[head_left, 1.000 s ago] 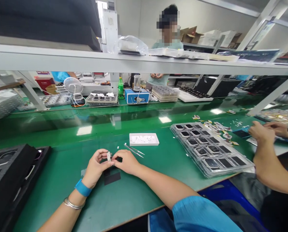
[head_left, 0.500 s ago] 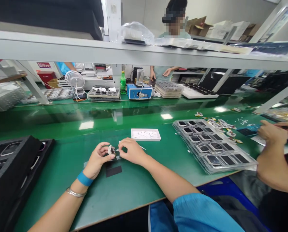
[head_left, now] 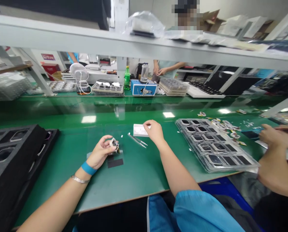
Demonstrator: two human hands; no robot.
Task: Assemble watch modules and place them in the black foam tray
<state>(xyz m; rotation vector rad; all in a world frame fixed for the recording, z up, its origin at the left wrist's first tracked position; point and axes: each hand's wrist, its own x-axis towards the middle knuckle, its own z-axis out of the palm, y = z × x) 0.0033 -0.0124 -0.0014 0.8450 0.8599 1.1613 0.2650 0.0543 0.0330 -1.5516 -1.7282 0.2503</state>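
Observation:
My left hand (head_left: 102, 149) is closed around a small white device housing with exposed electronics (head_left: 114, 144), held just above the table. A black rectangular sheet (head_left: 115, 163) lies below it, towards the table's near edge. My right hand (head_left: 155, 131) reaches over a shallow white box (head_left: 140, 131) of tiny parts, its thumb and forefinger pinched at the box's right side. Whatever is between those fingertips is too small to make out. Between my two hands, a pair of tweezers (head_left: 138, 140) lies on the green table.
Clear plastic trays of dark square screens (head_left: 206, 145) stand stacked to the right, with loose white parts (head_left: 225, 125) behind them. Black foam trays (head_left: 18, 154) fill the left side. A co-worker's hands (head_left: 274, 137) work at far right. A shelf beam (head_left: 144, 48) crosses above.
My right hand has left the device and moved right and away from me to the white box. The tweezers now show fully on the table. My left hand still holds the device.

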